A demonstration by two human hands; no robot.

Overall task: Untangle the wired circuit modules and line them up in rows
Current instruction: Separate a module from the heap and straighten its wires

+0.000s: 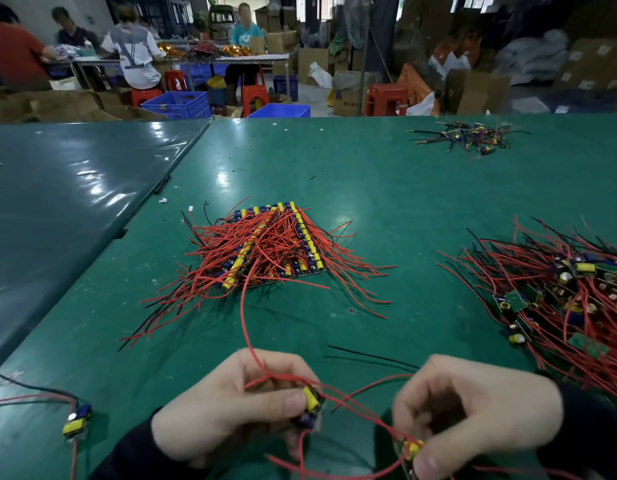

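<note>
Modules [312, 400] held; tangled pile [559, 299] right, rows [272, 244] ahead.

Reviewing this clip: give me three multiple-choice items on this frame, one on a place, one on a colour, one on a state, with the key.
1. Where does the tangled heap of unsorted modules lie?
A. Right edge of the green table
B. Near left corner
C. On a blue crate

2. What colour are most wires on the lined-up modules?
A. White
B. Red
C. Green

3. What is the left hand doing?
A. Lying flat, open
B. Pointing at the crates
C. Holding a module

Key: 1 A, the heap sprawls at the right edge. 2 B, red leads fan out from the rows. 3 C, thumb and fingers form a grip round the yellow-capped module.
</note>
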